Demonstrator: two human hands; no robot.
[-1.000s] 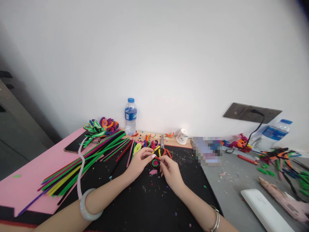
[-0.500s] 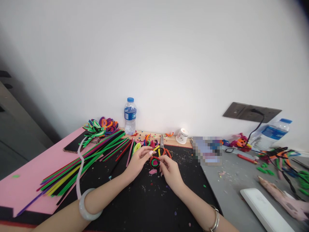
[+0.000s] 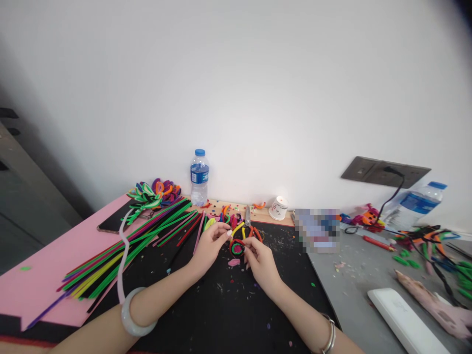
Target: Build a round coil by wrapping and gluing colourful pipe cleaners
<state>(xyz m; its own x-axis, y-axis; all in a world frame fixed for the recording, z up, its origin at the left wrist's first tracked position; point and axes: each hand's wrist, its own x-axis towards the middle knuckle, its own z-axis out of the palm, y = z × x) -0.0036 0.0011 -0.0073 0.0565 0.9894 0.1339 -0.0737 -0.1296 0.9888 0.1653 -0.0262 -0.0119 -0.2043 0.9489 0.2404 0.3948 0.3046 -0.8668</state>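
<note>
My right hand (image 3: 261, 259) pinches the edge of a small round pipe-cleaner coil (image 3: 236, 249) between thumb and fingers. The coil has a pink middle, then green, black and red rings. To its left, my left hand (image 3: 211, 248) has thumb and forefinger pinched at the end of a yellow pipe cleaner (image 3: 238, 229), which curves up and right; whether it joins the coil is unclear. A small pink loop (image 3: 233, 262) lies on the black mat just below the coil. Behind the hands lie scissors (image 3: 248, 216) and short orange-red pieces (image 3: 255, 234).
Many long pipe cleaners (image 3: 121, 260) spread over pink paper (image 3: 44, 280) at left, beside a phone (image 3: 112, 220). A water bottle (image 3: 199, 179) and a paper cup (image 3: 278, 208) stand near the wall. A white power-bank-like block (image 3: 403, 319) rests on the grey table at right.
My left fingertips have shifted slightly, and more of the yellow pipe cleaner shows as a curve beside them. My right hand stays on the coil, almost still.
</note>
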